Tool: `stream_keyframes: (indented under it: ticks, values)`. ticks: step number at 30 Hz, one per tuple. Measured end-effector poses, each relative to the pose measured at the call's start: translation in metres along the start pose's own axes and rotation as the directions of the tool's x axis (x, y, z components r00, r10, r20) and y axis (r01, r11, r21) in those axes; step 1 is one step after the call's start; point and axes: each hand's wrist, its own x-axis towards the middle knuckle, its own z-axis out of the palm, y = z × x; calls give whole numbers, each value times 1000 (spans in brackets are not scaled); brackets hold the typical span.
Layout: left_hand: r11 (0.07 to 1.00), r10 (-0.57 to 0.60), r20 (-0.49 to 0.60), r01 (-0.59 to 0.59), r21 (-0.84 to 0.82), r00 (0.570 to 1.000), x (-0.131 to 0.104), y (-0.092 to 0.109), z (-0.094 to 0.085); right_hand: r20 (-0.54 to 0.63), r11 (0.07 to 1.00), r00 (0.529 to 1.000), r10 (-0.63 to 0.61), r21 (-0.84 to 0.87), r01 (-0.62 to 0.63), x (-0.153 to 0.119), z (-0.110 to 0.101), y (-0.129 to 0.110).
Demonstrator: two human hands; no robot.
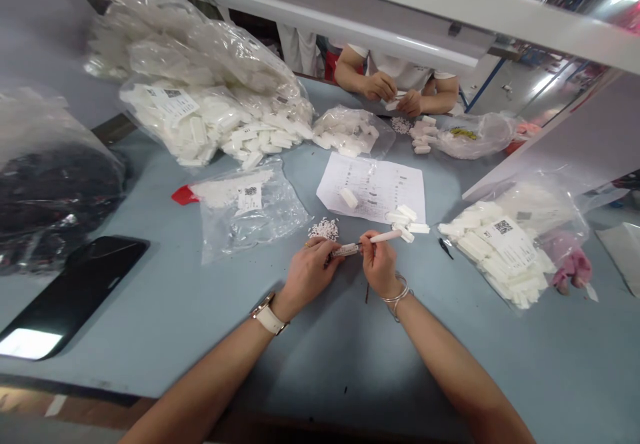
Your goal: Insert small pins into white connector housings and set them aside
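My left hand [309, 272] is closed on one end of a small white plastic piece [346, 251], held just above the table. In my right hand [380, 269] is a pale pen-shaped tool [387, 236], its thin dark tip touching or very near the piece's right end. Just beyond my left fingers lies a small heap of tiny white parts [324, 229]. Several white blocks [407, 221] are gathered past my right hand, some on the edge of a printed sheet [373, 184]. Fine detail on the held piece is too small to make out.
Plastic bags of white parts stand at the back left [200, 117] and right [505, 244]. A clear bag with a red scoop [185, 195] lies left, near a black phone [75, 291]. Across the table, a co-worker's hands [395, 94] hold a white piece beneath a low shelf beam [340, 14].
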Motion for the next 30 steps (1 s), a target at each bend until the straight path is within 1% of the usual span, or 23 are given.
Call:
stream_keyframes:
  ticks: [12,15,21,26,30]
  values:
    - [1000,-6,23,6,-4,1000,0,-1,-1,23,998,999,34,-46,-33,2,1,0]
    - [1000,-11,23,11,-11,1000,0,-2,-1,16,996,1000,-2,-91,4,2,2,0]
    - [1000,-3,26,3,-20,1000,-1,-3,0,48,983,995,-85,-158,91,2,5,-2]
    - [1000,-3,22,4,-21,1000,-1,-2,-1,47,984,993,-104,-142,109,2,4,-4]
    - [1000,-1,15,1,-11,1000,0,-2,-1,3,994,997,-75,-84,75,0,1,-2]
